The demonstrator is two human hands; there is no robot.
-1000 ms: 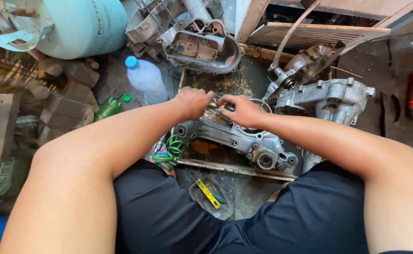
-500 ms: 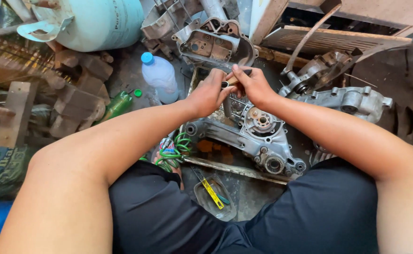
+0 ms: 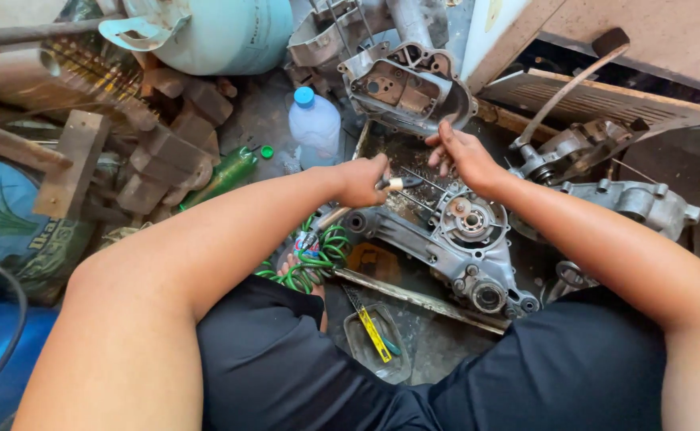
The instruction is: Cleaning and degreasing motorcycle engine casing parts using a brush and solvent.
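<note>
Between the person's knees, on the workshop floor (image 3: 437, 351), lies one grey metal engine casing (image 3: 445, 239), long side running from upper left to lower right, with one round bearing seat near its middle and a smaller one at its lower end. Left hand (image 3: 362, 179): fingers curled shut around the pale handle of one slender tool (image 3: 394, 184), whose dark tip points right over the casing's upper edge. Right hand (image 3: 463, 153): fingers bent and loosely bunched just above the casing, tips hovering near several thin rods that stand up from it; whether they pinch anything cannot be told. The two hands are near each other but apart.

Counted surroundings: one coiled green hose (image 3: 318, 254) just left of the casing; one clear plastic bottle with a blue cap (image 3: 315, 121) beyond the left hand; one green bottle (image 3: 224, 175) lying on its side to the left of it; one pale green gas cylinder (image 3: 222, 32) at the top; two further open casings, one (image 3: 406, 84) directly behind the hands and one (image 3: 637, 203) at the right; one small grey tray (image 3: 378, 343) near the lap holding one yellow-handled tool (image 3: 374, 334); a heap of brown blocks (image 3: 166, 152) at the left.
</note>
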